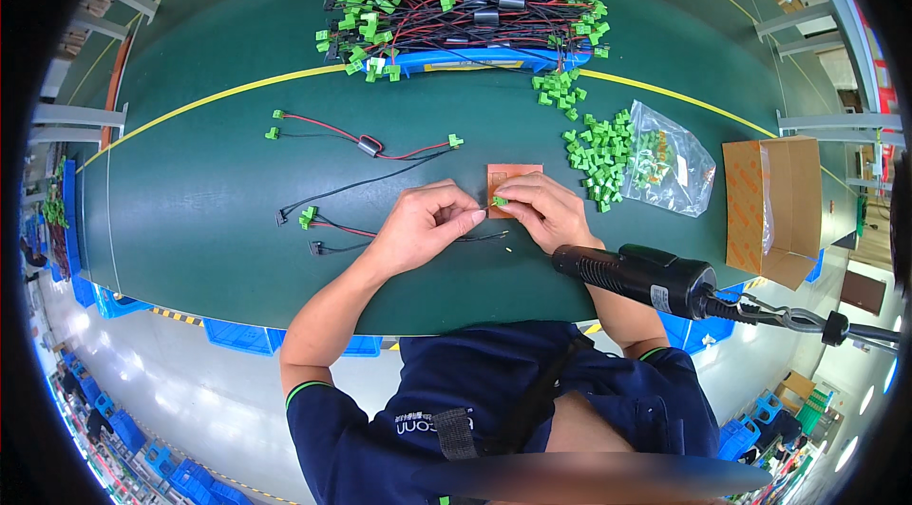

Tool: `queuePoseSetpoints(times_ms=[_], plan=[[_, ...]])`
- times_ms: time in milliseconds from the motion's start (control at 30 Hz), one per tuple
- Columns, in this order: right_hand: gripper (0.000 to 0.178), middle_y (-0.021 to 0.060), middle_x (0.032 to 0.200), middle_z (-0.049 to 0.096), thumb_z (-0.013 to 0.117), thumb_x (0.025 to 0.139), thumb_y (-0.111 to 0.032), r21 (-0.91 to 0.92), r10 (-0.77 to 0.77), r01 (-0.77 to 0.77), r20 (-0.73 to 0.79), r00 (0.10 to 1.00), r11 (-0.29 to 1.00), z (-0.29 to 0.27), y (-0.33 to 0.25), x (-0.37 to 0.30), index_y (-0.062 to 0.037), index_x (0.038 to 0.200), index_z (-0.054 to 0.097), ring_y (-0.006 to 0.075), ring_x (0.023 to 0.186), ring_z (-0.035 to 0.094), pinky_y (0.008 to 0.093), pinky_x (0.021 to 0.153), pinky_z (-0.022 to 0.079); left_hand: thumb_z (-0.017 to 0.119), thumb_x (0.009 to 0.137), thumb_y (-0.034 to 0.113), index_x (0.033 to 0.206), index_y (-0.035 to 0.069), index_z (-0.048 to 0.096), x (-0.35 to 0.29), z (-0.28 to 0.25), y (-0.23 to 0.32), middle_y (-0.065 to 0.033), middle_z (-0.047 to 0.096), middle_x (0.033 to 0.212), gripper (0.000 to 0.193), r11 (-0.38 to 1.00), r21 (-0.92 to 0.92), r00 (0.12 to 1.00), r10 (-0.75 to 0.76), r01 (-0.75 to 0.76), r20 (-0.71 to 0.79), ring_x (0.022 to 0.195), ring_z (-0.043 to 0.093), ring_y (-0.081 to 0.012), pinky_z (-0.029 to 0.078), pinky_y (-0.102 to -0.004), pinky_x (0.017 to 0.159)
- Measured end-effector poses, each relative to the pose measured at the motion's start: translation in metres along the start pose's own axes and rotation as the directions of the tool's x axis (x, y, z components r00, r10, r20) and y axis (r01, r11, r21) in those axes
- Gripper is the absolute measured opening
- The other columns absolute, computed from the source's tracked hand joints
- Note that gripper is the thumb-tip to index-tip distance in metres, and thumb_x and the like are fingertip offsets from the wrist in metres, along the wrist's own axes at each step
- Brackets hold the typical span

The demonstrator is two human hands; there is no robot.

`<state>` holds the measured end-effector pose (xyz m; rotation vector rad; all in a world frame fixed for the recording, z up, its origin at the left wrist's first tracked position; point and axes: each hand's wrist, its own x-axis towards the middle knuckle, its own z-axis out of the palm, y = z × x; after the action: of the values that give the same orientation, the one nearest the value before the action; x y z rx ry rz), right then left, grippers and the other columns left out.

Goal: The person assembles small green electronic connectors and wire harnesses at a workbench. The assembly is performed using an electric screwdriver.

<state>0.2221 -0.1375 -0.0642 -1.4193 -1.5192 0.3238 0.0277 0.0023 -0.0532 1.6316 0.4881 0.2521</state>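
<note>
My left hand [426, 222] pinches the end of a wire between thumb and forefinger. That wire seems to belong to a red-and-black wire harness [344, 230], which runs out to the left under the hand. Fingertip to fingertip with it, my right hand [549, 211] grips a small green connector [499, 202] at the wire's end. Whether the wire sits inside the connector is too small to tell. Behind both hands lies a flat orange-brown block [530, 170], partly covered by the right fingers. Another harness [369, 146] with a dark cylinder on it lies farther left.
A blue tray [418, 60] heaped with harnesses stands at the back. Loose green connectors [600, 158] lie to the right, beside a clear plastic bag [673, 168] and an open cardboard box [793, 196]. A black cylindrical device [636, 279] with a cable crosses before my right forearm.
</note>
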Motion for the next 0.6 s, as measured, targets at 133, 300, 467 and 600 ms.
queuePoseSetpoints(times_ms=[133,300,467,600], plan=[[0.024,0.0124,0.1,0.076,0.081,0.083,0.005,0.015,0.007,-0.007,-0.017,1.0,1.0,0.001,0.0003,-0.0007,-0.0001,0.105,0.073,0.0277,0.091,0.074,0.0374,0.079,0.06,0.076,0.096,0.014,0.095,0.001,0.074,0.0003,0.0,-0.0001,-0.0012,0.058,0.078,0.013,0.999,-0.034,1.0,-0.002,0.002,0.004,0.065,0.05,-0.0078,0.042,-0.0287,0.059],[0.023,0.0126,0.1,0.076,0.081,0.083,0.004,0.001,-0.011,0.011,-0.022,1.0,1.0,0.0014,0.0007,-0.0006,-0.0003,0.105,0.073,0.0273,0.09,0.074,0.0369,0.079,0.06,0.074,0.098,0.013,0.096,0.001,0.074,0.0,-0.0016,0.0013,-0.0005,0.057,0.079,0.012,0.999,-0.041,1.0,0.016,-0.016,0.014,0.065,0.049,-0.0073,0.041,-0.028,0.059],[0.023,0.0119,0.1,0.076,0.081,0.084,0.004,0.002,-0.009,0.009,-0.017,1.0,1.0,0.0006,-0.0023,0.0012,-0.0013,0.104,0.073,0.0276,0.09,0.075,0.0369,0.078,0.06,0.072,0.098,0.011,0.095,0.0,0.073,-0.001,-0.0023,0.0014,0.0005,0.056,0.08,0.012,0.995,-0.099,1.0,0.018,-0.016,0.014,0.066,0.049,-0.0062,0.04,-0.0271,0.058],[0.023,0.0112,0.1,0.076,0.081,0.083,0.004,-0.006,-0.007,0.007,0.002,1.0,1.0,0.0001,-0.0021,0.0011,-0.0019,0.104,0.073,0.028,0.089,0.075,0.0372,0.078,0.06,0.072,0.098,0.011,0.094,0.0,0.072,-0.0008,-0.0022,0.0001,0.0009,0.056,0.08,0.011,0.996,-0.09,1.0,0.005,-0.004,0.006,0.066,0.049,-0.0058,0.04,-0.0269,0.058]])
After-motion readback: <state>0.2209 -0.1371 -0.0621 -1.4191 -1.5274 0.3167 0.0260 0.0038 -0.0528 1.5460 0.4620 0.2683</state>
